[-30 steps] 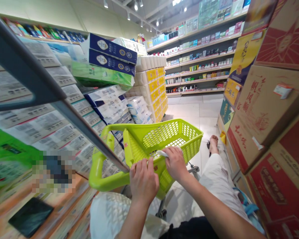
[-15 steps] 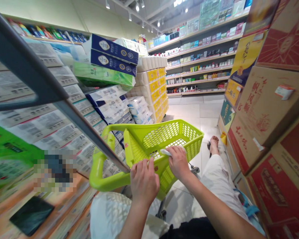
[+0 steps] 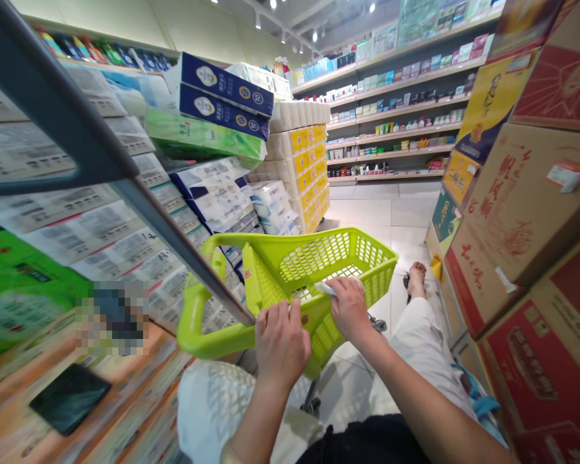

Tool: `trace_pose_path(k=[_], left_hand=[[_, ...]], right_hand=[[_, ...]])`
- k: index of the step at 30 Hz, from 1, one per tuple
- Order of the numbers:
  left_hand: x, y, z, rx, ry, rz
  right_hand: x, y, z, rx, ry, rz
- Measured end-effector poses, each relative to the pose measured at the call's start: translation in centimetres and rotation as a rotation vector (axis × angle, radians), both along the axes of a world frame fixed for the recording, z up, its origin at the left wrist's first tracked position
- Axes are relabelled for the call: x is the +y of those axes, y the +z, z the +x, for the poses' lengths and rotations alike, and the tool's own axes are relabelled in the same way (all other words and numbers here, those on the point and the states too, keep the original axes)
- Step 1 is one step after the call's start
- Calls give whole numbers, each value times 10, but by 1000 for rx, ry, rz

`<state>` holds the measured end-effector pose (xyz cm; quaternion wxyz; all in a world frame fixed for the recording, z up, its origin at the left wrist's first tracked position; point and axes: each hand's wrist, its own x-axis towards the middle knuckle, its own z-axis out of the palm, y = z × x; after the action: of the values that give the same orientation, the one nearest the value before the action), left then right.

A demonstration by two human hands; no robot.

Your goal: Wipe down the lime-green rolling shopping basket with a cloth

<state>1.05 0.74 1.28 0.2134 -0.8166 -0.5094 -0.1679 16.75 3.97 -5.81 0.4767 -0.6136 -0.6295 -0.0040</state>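
A lime green plastic shopping cart basket [image 3: 348,254] stands in front of me in a store aisle. My left hand [image 3: 280,341] is closed over the basket's near rim beside the green handle [image 3: 207,335]. My right hand [image 3: 350,306] is closed on a small white cloth or wipe [image 3: 325,287], pressed against the basket's right rim. My leg in white trousers [image 3: 418,341] stretches out to the right, foot [image 3: 416,277] on the tiled floor.
Stacked tissue and paper packs [image 3: 212,135] fill the left side behind a grey metal bar [image 3: 140,206]. Red and brown cartons [image 3: 522,206] wall the right. Product shelves [image 3: 391,103] line the far end. A dark phone [image 3: 70,399] lies on boxes at lower left.
My right hand with the white cloth has slid a little further along the basket's rim. The view has shifted slightly; my left hand keeps its hold.
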Motion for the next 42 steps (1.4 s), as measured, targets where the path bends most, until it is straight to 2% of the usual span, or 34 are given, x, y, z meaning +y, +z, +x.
trace_pose_path(k=[4, 7, 9, 12, 14, 16, 20, 22, 24, 28, 31, 33, 37, 40, 42], left_hand=[[0, 0, 1, 10, 3, 1], [0, 1, 0, 17, -2, 6], [-1, 2, -1, 18, -3, 4], [-1, 2, 0, 16, -4, 2], [-1, 2, 0, 11, -3, 4], [0, 2, 1, 6, -3, 9], [1, 1, 1, 0, -17, 18], [1, 0, 0, -2, -27, 22], [0, 1, 0, -1, -26, 21], [-1, 2, 0, 4, -7, 2], [-1, 1, 1, 1, -9, 5], [1, 0, 0, -2, -13, 13], [1, -1, -2, -10, -25, 15], [-1, 1, -2, -10, -19, 4], [-2, 3, -1, -7, -13, -7]], right_hand=[[-11, 9, -27, 22, 185, 41], [-12, 9, -27, -4, 245, 57], [-7, 4, -15, -30, 193, 52], [0, -3, 3, -31, 44, 27], [1, -4, 5, -17, 0, 16], [-2, -1, -3, 1, 27, 20], [-10, 6, -25, 16, 178, 57], [-11, 6, -25, -7, 225, 64], [-7, 2, -15, -35, 214, 62], [1, -8, 11, -33, 56, 47], [1, -9, 9, -5, 9, 39], [-4, -5, -4, 13, 42, 51], [-12, 2, -26, 5, 207, 95], [-10, 1, -17, -36, 238, 77], [-5, -3, -2, -46, 158, 53]])
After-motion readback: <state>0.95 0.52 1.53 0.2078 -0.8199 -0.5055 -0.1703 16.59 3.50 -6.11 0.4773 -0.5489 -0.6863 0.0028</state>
